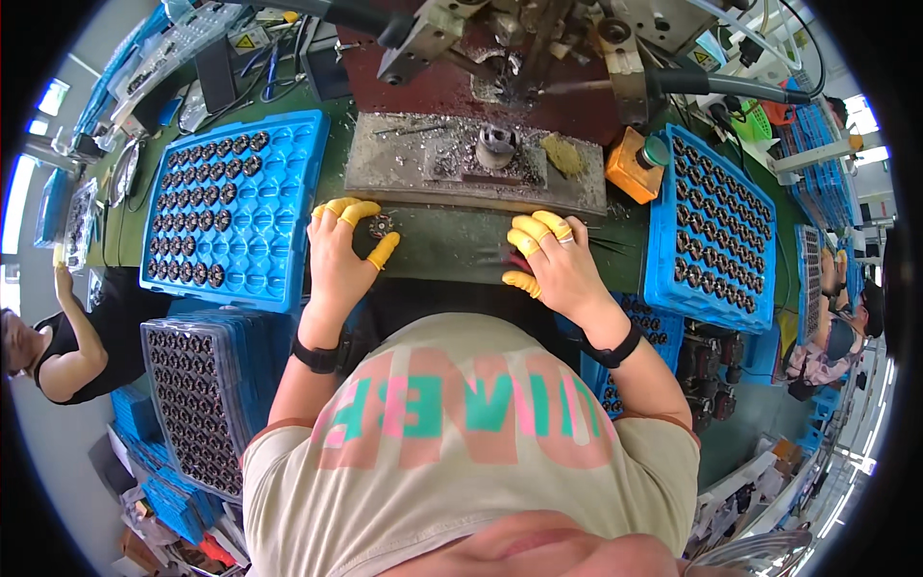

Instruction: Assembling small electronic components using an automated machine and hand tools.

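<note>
On the green bench top point(437, 252), a small round black-and-metallic slotted part point(382, 227) is lying at the left hand point(343, 245), sitting in the gap between its thumb tip and index tip, well apart from the right hand point(558, 258). Left fingers are wearing yellow finger cots and curving around the part; can't tell whether they're actually pinching it or just resting beside it. Right hand, also in yellow cots, is curling with thumb and fingers partly apart around a blurred dark-and-red item point(516, 261); can't tell what it is or how firmly it's being held. Thin dark pointed rods point(608, 242) are lying just right of that hand. Beyond both hands, a grey metal base plate point(385, 163) is carrying a short metal cylinder point(497, 147), shavings scattered around it. A partly filled blue plastic tray point(279, 207) is sitting left of the left hand, a fuller blue plastic tray point(661, 245) right of the right one, both holding similar round parts. An orange box-shaped container point(632, 170) is standing near the plate's right end.
</note>
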A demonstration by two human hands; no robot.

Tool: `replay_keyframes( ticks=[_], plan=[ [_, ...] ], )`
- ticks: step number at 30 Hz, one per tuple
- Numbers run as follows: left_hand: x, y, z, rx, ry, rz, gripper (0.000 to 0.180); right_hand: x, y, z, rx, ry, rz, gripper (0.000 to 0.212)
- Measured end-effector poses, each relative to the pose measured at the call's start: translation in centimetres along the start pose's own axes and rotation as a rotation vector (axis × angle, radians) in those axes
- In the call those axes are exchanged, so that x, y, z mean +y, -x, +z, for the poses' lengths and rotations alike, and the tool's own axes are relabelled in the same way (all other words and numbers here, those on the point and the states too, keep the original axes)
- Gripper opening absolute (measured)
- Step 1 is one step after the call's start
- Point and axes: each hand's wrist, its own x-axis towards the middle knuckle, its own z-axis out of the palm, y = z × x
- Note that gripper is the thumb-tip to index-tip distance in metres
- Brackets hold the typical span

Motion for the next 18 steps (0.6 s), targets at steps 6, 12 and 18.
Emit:
replay_keyframes(
  ticks=[6,12,18],
  plan=[
    [-0.2,0.0,0.2,0.031,0.039,-0.009,0.037,0.1,-1.4,-2.9,0.431,-0.318,0.087,0.038],
    [-0.8,-0.1,0.4,0.05,0.089,-0.017,0.039,-1.8,-5.2,-8.0,0.437,-0.572,0.587,0.026],
    [-1.4,0.0,0.2,0.08,0.168,0.005,0.041,-2.7,-7.1,-8.4,0.394,-0.598,0.685,0.028]
  ],
)
